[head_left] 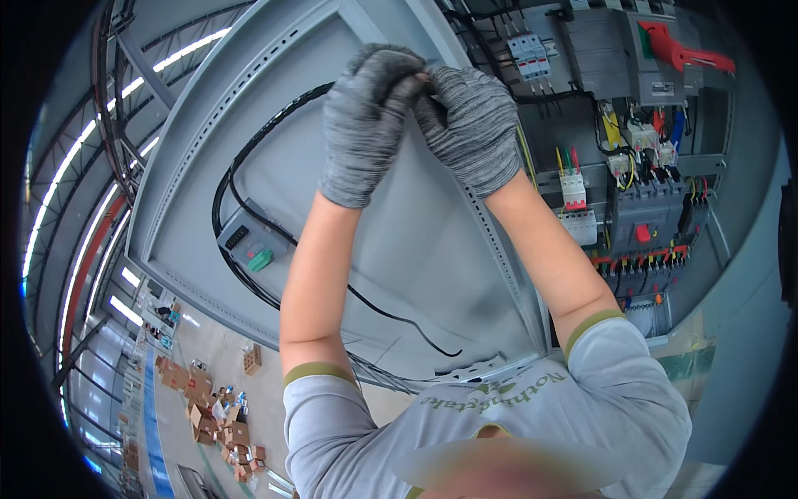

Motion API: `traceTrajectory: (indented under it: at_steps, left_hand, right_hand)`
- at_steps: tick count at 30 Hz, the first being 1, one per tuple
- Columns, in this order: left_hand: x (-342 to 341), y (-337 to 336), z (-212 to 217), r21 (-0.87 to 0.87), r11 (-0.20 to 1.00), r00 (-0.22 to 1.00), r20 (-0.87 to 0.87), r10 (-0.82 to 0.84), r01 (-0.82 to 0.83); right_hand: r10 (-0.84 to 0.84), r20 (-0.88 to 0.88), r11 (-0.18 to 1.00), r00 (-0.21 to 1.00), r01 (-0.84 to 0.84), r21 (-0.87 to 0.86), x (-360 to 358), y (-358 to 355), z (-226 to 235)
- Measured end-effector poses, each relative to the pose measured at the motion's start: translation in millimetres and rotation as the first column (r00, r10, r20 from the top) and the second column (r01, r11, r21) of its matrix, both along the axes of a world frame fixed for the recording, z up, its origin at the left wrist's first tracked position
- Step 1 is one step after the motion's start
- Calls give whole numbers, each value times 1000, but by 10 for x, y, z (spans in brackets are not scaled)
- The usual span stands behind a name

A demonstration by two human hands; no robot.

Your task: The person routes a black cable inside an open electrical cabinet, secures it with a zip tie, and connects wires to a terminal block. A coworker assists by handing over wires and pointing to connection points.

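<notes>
Both my hands wear grey striped knit gloves and are raised together in front of an electrical cabinet. My left hand (pixel 366 121) is closed, its fingertips pressed in toward the other hand. Pinched beside it at the fingertips is my right hand (pixel 474 125), also closed. Whatever sits between the fingertips is too small and covered to make out. A black cable bundle (pixel 274 121) curves up the inside of the grey cabinet door (pixel 416 249) and passes behind my left hand. Lower on the door, the bundle runs by a small grey device with a green plug (pixel 261 259).
Right of my arms, the open cabinet holds a breaker with a red handle (pixel 686 54), small white breakers (pixel 530 56) and a large breaker with a red toggle (pixel 642 233). A loose black cable end (pixel 453 353) hangs low on the door. Cardboard boxes (pixel 204 420) lie on the floor.
</notes>
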State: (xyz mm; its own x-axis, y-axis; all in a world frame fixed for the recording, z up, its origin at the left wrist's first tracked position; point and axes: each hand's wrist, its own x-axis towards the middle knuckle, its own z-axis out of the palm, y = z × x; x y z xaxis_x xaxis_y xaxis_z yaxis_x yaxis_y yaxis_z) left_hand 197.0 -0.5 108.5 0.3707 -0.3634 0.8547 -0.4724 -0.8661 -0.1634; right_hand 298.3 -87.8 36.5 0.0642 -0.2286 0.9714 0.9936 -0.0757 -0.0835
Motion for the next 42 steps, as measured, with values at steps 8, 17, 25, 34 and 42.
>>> traceTrajectory:
  at_steps: [8, 17, 25, 34, 42]
  left_hand:
    - [-192, 140, -107, -143, 974, 981, -110, 162, -177]
    - [-99, 155, -171, -347, 916, 961, -111, -255, 203]
    - [-62, 332, -176, 62, 940, 914, 264, 308, -335]
    - [20, 337, -138, 35, 940, 911, 260, 320, -340]
    - [-22, 227, -44, 129, 901, 893, 250, 375, -414]
  right_hand:
    - [-66, 12, 998, 998, 66, 11, 45, -18, -33]
    - [40, 26, 994, 999, -42, 102, 112, -28, -159]
    - [595, -277, 802, 754, -539, 257, 743, -153, -747]
    - [683, -11, 725, 730, -676, 131, 806, -83, -678]
    - [449, 44, 879, 892, -451, 155, 731, -97, -635]
